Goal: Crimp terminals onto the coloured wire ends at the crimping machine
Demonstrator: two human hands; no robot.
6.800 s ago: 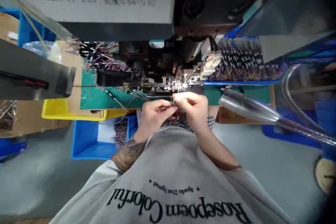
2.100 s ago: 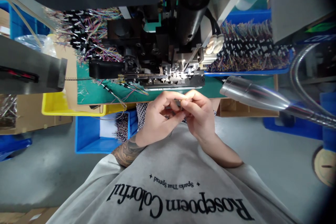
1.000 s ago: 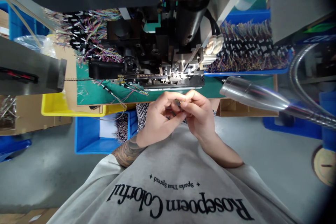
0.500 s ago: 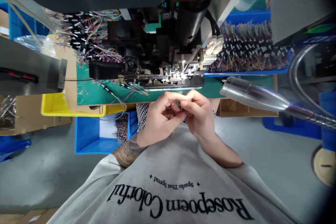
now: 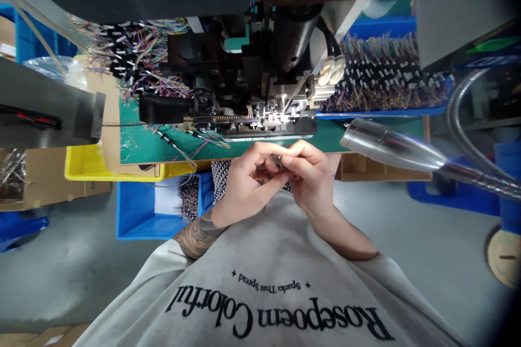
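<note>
My left hand (image 5: 251, 183) and my right hand (image 5: 310, 174) meet fingertip to fingertip just in front of the bench edge. Both are closed in a pinch around thin wires (image 5: 280, 160), mostly hidden by the fingers. Only a small dark and brownish bit shows between them. Beyond the hands stands a black and metal crimping machine (image 5: 280, 119), its working area brightly lit. A few loose wires with black sleeves (image 5: 167, 140) lie on the green mat (image 5: 325, 141) to the left of the hands.
Piles of colourful wire bundles lie at back left (image 5: 138, 57) and in a blue bin at right (image 5: 378, 73). A silver lamp head (image 5: 391, 143) reaches in from the right. A yellow tray (image 5: 109, 169) and a blue bin (image 5: 140, 227) are at left, below the mat.
The hands stay in nearly the same place. The fingertips shift slightly around the wires, and the whole view drifts a little.
</note>
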